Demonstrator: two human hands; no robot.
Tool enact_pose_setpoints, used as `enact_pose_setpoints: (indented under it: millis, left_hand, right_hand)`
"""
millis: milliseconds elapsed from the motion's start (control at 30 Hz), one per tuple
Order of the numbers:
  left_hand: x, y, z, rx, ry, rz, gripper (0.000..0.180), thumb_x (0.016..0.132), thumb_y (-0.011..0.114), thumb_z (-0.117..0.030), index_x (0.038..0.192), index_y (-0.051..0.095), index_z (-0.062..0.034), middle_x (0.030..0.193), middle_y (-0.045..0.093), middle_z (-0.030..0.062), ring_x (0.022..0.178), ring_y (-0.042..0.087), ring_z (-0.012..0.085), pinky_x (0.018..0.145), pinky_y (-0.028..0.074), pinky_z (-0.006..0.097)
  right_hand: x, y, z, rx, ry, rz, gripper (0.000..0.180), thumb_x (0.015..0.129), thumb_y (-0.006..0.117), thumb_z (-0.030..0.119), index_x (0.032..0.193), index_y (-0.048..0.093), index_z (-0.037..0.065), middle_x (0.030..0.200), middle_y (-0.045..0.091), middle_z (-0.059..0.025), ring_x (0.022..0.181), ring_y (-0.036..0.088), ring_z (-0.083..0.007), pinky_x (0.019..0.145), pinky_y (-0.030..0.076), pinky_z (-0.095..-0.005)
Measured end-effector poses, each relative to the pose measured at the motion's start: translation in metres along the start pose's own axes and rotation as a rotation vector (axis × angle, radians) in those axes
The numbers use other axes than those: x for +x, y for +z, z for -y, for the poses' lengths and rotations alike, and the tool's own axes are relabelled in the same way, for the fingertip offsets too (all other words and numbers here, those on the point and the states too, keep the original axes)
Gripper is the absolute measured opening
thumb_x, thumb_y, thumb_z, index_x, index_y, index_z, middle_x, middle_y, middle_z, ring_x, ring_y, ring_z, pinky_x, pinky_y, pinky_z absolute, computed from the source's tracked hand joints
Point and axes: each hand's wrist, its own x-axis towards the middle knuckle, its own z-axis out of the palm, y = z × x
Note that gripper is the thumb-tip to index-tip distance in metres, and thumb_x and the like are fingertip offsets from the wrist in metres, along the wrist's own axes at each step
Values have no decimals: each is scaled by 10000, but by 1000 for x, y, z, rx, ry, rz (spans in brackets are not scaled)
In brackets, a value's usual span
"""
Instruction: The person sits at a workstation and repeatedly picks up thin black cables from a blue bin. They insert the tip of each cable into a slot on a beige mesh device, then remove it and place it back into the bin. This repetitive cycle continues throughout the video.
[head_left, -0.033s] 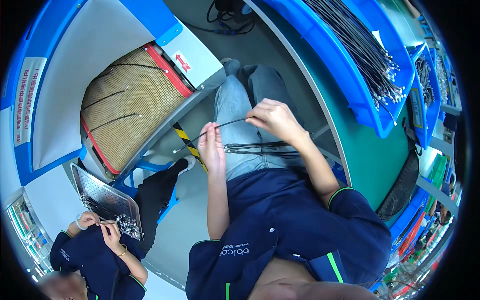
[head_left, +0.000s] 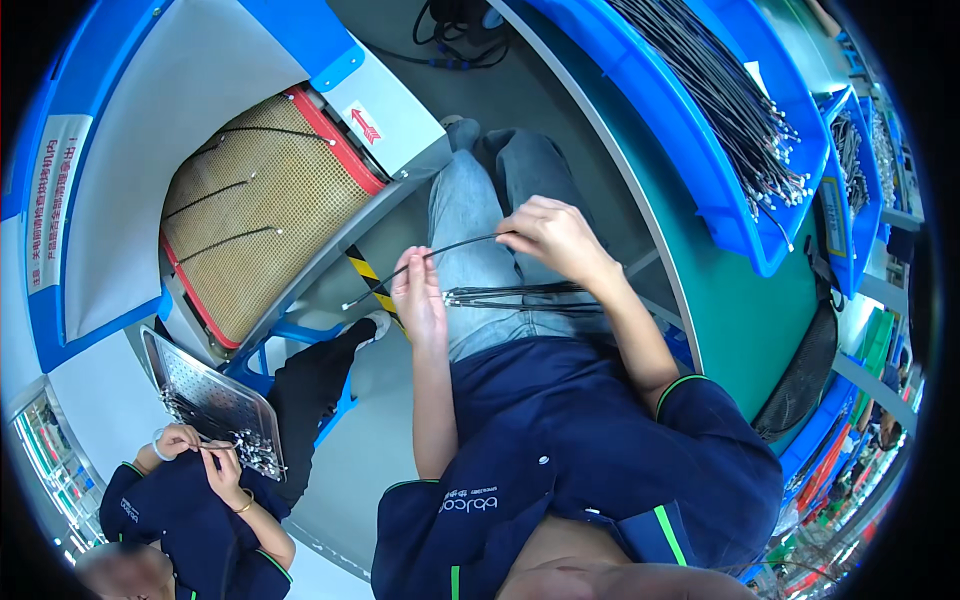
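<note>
A thin black cable (head_left: 462,244) with a small white connector at its left end is stretched between my two hands, above my lap. My left hand (head_left: 420,300) pinches it near that end. On the right, my right hand (head_left: 548,236) grips the cable's other part between thumb and fingers; that end is hidden in the hand. Several more black cables (head_left: 520,292) lie across my thighs, their light-coloured ends beside my left wrist.
Left stands a machine with a red-edged mesh conveyor belt (head_left: 270,190) carrying several spaced cables. A green table (head_left: 740,310) at right bears a blue bin (head_left: 680,150) full of black cables. At lower left, a co-worker's hands (head_left: 200,450) work over a perforated metal tray (head_left: 215,385).
My left hand has shifted slightly to the left, and the cable's connector end has moved left with it. My right hand stays nearly where it was.
</note>
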Motion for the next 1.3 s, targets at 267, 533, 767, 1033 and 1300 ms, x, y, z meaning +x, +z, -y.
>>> enact_pose_setpoints:
  millis: [267,533,767,1033,1300]
  left_hand:
    - [4,-13,-14,4,56,-69,180,929,562,-67,1075,596,33,1024,640,131,946,630,173,870,541,241]
    - [3,-14,-19,-13,59,-42,176,926,564,-52,1076,597,34,1023,641,125,958,625,174,869,534,240]
    - [4,-14,-21,-31,60,-30,179,925,564,-47,1081,593,36,1016,642,130,956,628,181,874,538,242]
    - [3,-10,-23,-38,70,-26,171,921,566,-42,1069,600,37,1005,650,133,942,638,184,872,545,244]
    - [4,-12,-23,-48,53,-21,172,924,562,-44,1072,599,35,1009,648,133,941,638,180,874,544,241]
  right_hand:
    - [-10,-12,-8,123,111,-14,128,795,696,129,863,663,26,802,648,-93,733,634,-245,661,511,-336]
    - [-11,-10,-7,234,155,-29,130,816,674,122,892,646,21,820,642,-113,751,634,-270,686,519,-360]
    - [-14,-7,-9,262,101,-66,102,785,699,62,836,629,7,747,607,-86,667,597,-202,593,477,-309]
    - [-15,-7,-13,273,94,-74,99,785,699,53,835,627,9,737,599,-80,657,589,-186,581,467,-297]
    - [-15,-6,-19,223,-1,-1,104,764,709,57,835,641,23,749,605,-71,689,592,-208,599,473,-318]
